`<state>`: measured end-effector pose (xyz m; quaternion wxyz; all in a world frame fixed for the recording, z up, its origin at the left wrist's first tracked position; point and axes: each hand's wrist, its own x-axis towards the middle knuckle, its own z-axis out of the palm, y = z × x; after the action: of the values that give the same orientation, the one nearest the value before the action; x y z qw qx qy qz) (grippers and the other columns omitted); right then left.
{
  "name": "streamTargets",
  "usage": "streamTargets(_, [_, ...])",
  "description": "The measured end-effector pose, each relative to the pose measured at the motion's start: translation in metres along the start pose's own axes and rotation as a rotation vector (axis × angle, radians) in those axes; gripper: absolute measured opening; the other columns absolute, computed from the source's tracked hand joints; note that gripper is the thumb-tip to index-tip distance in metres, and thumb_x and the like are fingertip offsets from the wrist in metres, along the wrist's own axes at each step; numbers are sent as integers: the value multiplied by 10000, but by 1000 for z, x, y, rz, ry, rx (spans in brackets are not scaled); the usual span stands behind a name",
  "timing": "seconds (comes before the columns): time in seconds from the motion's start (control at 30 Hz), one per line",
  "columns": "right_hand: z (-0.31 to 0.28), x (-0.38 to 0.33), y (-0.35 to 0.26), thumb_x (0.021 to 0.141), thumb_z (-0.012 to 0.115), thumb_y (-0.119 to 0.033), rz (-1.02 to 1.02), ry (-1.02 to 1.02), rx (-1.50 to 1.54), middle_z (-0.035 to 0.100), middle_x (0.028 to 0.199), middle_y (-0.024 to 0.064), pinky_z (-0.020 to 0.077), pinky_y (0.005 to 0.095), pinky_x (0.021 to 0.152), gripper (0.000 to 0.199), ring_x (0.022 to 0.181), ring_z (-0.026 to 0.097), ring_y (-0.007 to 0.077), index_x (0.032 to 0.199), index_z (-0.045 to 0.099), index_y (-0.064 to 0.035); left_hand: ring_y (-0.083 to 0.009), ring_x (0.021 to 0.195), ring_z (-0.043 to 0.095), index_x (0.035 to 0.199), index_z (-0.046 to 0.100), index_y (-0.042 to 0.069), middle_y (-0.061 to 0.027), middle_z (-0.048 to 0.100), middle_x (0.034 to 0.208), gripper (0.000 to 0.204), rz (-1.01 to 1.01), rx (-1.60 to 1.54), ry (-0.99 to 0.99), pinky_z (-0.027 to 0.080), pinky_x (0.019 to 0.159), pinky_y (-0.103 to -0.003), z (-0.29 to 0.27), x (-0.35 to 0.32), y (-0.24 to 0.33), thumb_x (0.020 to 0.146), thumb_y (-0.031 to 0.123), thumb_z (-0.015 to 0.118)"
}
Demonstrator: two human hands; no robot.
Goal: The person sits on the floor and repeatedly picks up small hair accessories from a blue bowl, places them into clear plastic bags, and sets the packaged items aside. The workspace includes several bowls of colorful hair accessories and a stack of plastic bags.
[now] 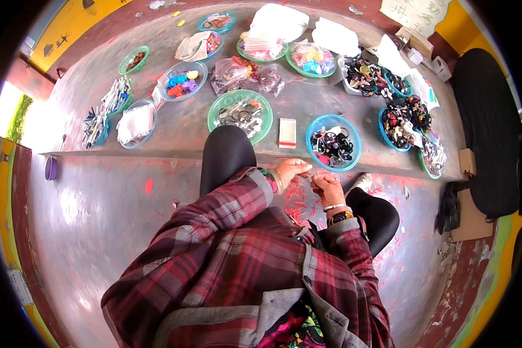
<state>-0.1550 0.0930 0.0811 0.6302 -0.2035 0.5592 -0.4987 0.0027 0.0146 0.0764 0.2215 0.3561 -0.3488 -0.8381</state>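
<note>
My left hand (292,172) and my right hand (329,189) are close together above my lap, fingertips nearly meeting. Both are pinched closed; whatever lies between the fingers is too small to make out. Just beyond my right hand stands a blue basin (358,152) of black hair ties and small dark pieces. A small white box (287,130) with a red front edge lies beyond my left hand. To its left is a green basin (266,119) holding grey, white and black small items. Red scraps (296,203) are scattered on the floor below my hands.
Further basins and bags cover the raised ledge, including a blue basin (167,75) of coloured pieces and a white tub (354,90) of dark bands. A purple bucket (51,168) stands at far left. At right are a black-covered object (485,133) and a cardboard box (473,214).
</note>
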Motion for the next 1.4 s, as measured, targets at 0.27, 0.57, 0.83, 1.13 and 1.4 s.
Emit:
streamTargets(0.27, [1, 3, 3, 801, 561, -157, 24, -19, -5, 570, 687, 9, 403, 215, 532, 107, 612, 533, 109, 793, 591, -55, -79, 651, 523, 844, 608, 27, -30, 606, 776, 184, 53, 110, 24, 379, 520, -199, -16, 17, -18, 783, 200, 589])
streamTargets(0.57, [4, 4, 9, 797, 567, -156, 44, -37, -53, 559, 671, 9, 401, 199, 505, 126, 594, 523, 101, 823, 597, -37, -107, 548, 531, 758, 626, 0, -65, 609, 673, 178, 192, 108, 185, 408, 481, -231, -17, 27, -32, 701, 166, 656])
streamTargets(0.83, [8, 0, 10, 790, 581, -180, 59, -13, -61, 554, 675, 6, 393, 209, 509, 140, 588, 518, 105, 827, 600, -46, -116, 623, 559, 771, 624, -6, -72, 619, 703, 188, 208, 182, 205, 434, 571, -242, -13, 17, -28, 699, 164, 661])
streamTargets(1.13, [2, 7, 9, 784, 575, -138, -127, 56, -183, 591, 740, 36, 419, 219, 558, 158, 603, 536, 109, 884, 605, -19, -65, 627, 487, 813, 595, 53, 2, 557, 712, 182, 142, 14, 41, 372, 534, -199, -8, 10, -11, 739, 216, 626])
streamTargets(1.4, [8, -2, 2, 747, 608, -129, -240, 48, -163, 605, 652, 7, 387, 204, 558, 85, 593, 532, 78, 754, 648, -55, -33, 584, 479, 815, 616, 91, 29, 593, 724, 64, 111, -103, -69, 347, 510, -177, -9, 10, -7, 766, 131, 606])
